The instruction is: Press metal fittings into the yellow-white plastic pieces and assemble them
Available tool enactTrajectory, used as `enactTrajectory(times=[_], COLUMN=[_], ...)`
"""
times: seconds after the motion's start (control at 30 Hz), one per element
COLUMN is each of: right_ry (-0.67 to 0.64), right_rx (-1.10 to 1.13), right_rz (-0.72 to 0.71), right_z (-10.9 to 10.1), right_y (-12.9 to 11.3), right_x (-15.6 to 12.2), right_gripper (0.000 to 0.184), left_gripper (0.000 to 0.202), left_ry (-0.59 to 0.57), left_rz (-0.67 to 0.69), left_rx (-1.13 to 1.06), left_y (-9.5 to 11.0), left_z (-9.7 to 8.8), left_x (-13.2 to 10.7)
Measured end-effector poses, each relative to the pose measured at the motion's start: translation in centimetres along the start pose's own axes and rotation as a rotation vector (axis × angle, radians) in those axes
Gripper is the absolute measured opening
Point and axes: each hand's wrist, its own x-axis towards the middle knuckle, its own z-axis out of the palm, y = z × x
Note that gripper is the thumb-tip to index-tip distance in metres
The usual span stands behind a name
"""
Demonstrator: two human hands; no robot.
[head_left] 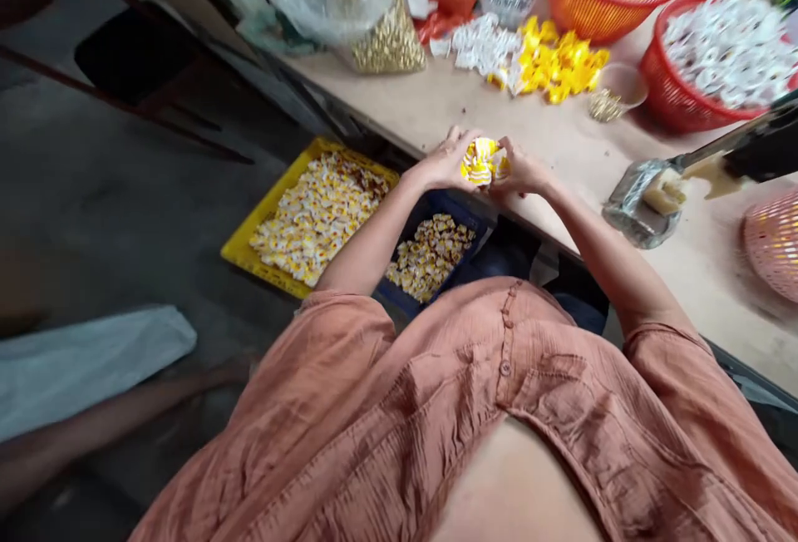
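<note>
Over the table's front edge, my two hands meet around a small cluster of yellow-and-white striped plastic pieces (480,162). My left hand (450,160) is closed on its left side, and the fingers of my right hand (520,169) pinch its right side. The cluster is bright and its exact kind cannot be made out. Just beyond on the table lie a heap of loose yellow plastic pieces (564,61) and a heap of white plastic pieces (483,45). A small clear cup (627,85) lies tipped, with tiny gold-coloured parts (604,106) at its mouth.
A yellow crate (240,253) and a blue crate (477,222), both holding yellow-and-white pieces, stand below the table (561,151). Red baskets (661,97) and bags, including one of gold-coloured parts (390,43), line the back. A metal-handled tool (645,201) lies right. Another person's arm (125,417) shows at left.
</note>
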Motion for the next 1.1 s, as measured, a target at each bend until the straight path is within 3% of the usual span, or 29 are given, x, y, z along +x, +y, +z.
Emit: enactTrajectory(times=[0.1,0.17,0.27,0.33,0.43,0.53,0.67,0.73,0.8,0.93,1.1], right_ry=[0.020,-0.047,-0.205,-0.273,-0.284,-0.220,-0.114,-0.084,-0.045,0.056,0.236], right_rx=[-0.112,-0.160,-0.207,-0.214,-0.202,-0.146,0.069,0.226,0.368,0.481,0.342], right_rz=[-0.153,-0.186,-0.200,-0.188,-0.147,-0.181,-0.327,-0.359,-0.344,-0.257,-0.167], right_z=[3.6,5.8,9.1,10.9,12.1,10.9,7.4,5.8,4.5,3.0,0.0], right_y=[-3.7,-6.3,-8.6,-8.7,-7.6,-6.1,-3.5,-1.9,-0.1,2.8,7.5], right_x=[-3.0,-4.7,-5.1,-3.9,-1.8,-2.0,-6.3,-9.2,-12.1,-17.6,-23.6], right_gripper=[0.070,0.062,0.060,0.068,0.093,0.104,0.088,0.079,0.071,0.058,0.043], left_gripper=[0.121,0.121,0.118,0.116,0.127,0.137,0.129,0.116,0.098,0.061,0.036], left_ry=[0.072,0.097,0.122,0.151,0.186,0.238,0.386,0.464,0.537,0.685,0.771], left_rz=[-0.068,-0.133,-0.252,-0.335,-0.441,-0.492,-0.496,-0.507,-0.490,-0.289,-0.019], left_rx=[-0.039,-0.031,-0.036,-0.056,-0.115,-0.140,-0.156,-0.217,-0.288,-0.332,-0.342], left_y=[-0.2,-0.3,-1.6,-3.4,-6.5,-9.0,-10.2,-9.2,-6.8,0.3,8.8], left_z=[0.5,1.4,3.9,5.9,7.1,5.8,2.9,2.3,2.5,4.8,7.8], left_x=[-8.2,-13.5,-18.6,-19.3,-17.8,-16.1,-15.8,-15.8,-15.1,-11.9,-6.5])
